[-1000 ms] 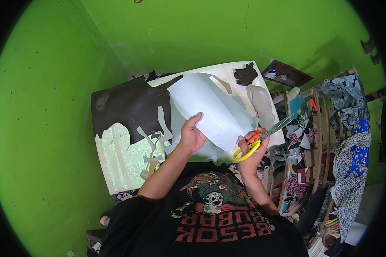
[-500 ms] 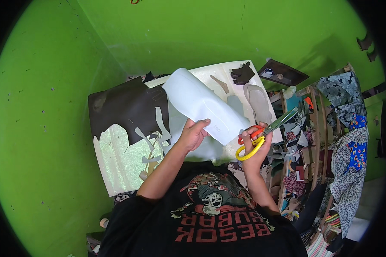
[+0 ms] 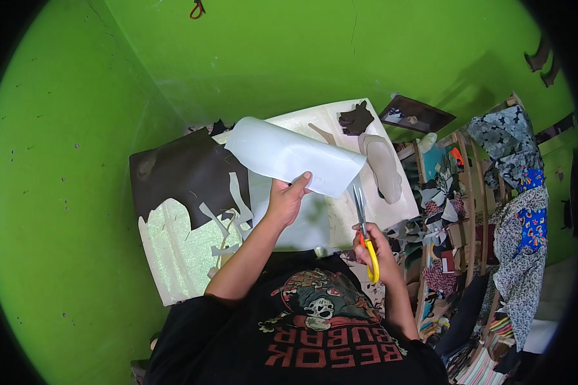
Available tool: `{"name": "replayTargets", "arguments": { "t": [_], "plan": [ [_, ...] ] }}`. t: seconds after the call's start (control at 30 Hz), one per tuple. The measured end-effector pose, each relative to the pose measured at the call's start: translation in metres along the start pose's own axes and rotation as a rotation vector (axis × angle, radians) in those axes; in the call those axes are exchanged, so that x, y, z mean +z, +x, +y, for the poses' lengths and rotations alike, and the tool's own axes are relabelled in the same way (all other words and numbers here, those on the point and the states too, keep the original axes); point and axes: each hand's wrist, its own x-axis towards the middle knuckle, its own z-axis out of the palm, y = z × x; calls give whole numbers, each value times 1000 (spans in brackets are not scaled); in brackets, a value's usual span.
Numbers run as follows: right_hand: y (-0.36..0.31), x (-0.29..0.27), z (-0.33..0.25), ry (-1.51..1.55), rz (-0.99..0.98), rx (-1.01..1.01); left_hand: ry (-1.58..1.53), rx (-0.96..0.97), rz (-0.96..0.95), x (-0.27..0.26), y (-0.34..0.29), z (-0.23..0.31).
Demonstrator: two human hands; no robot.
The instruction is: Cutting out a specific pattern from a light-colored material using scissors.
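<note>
A pale bluish-white flexible sheet (image 3: 282, 149), curled along its length, is raised over the table. My left hand (image 3: 287, 202) grips its near edge, thumb on top and fingers underneath. Faint pencil-like markings show near the thumb. In my right hand (image 3: 380, 247) are scissors (image 3: 371, 256) with yellow and red handles. Their blades point away from me, just off the sheet's right end, and look nearly closed. Behind the sheet, sole-shaped grey pieces (image 3: 382, 170) and a dark brown cut piece (image 3: 355, 119) lie on the table's light covering (image 3: 173, 273).
A large dark brown sheet (image 3: 173, 170) covers the table's left part, with narrow pale offcuts (image 3: 241, 197) beside it. On the right stands a wooden rack (image 3: 478, 192) crammed with scraps and patterned cloth (image 3: 517, 256). Green walls (image 3: 250, 51) rise behind and to the left.
My right hand has come away from the sheet's corner and down toward me, turning the scissors from pointing right to pointing away. The sheet has swung to lie more crosswise.
</note>
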Motion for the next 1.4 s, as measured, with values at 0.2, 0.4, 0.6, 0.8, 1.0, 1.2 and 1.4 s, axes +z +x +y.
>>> {"name": "replayTargets", "arguments": {
  "t": [0.2,0.4,0.6,0.8,1.0,1.2,1.4],
  "plan": [
    [5,-8,0,-15,-40,59,94,53,65,13,5,3],
    [29,-32,-12,-11,-200,89,199,202,99,38,3,15],
    [44,-36,-26,48,-282,12,326,267,144,58,0,7],
    [62,-42,-35,172,-352,-6,200,308,162,87,-3,-17],
    [73,-49,-48,162,-366,12,-119,234,100,80,-2,-33],
    [80,-53,-55,41,-382,-67,-233,223,186,103,-3,-26],
    [76,-39,-46,57,-331,-85,8,474,435,117,1,-36]
  ]
}}
